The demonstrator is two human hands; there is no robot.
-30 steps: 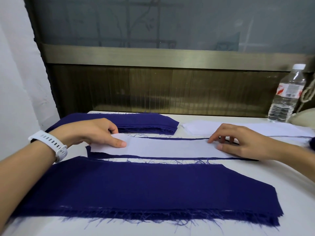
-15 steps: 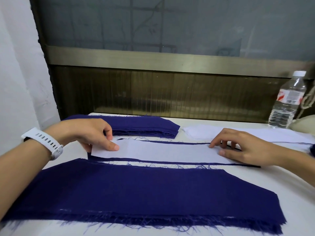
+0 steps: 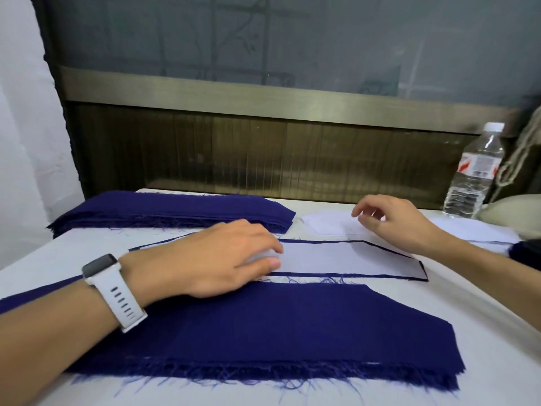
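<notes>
- Two hands work over one white rectangular interfacing strip [image 3: 336, 257], which lies at centre frame.
- Left hand [image 3: 216, 262]: fingers extended, pressing the strip's left half.
- Right hand [image 3: 392, 222]: hovers above the strip's right end, fingers loosely curled, holding nothing.
- Wide navy frayed fabric piece [image 3: 278, 326]: lower centre, just beside the strip.

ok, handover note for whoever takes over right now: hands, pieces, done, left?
Left hand: flat, pressing the left end of the white strip.
Right hand: empty, hovering over the spare white pieces.
White strip lies on a navy piece, navy edge showing around it. Larger navy panel in front, navy stack behind.
Done: strip laid on.
Left: probably smooth the right end, then take the next piece.
</notes>
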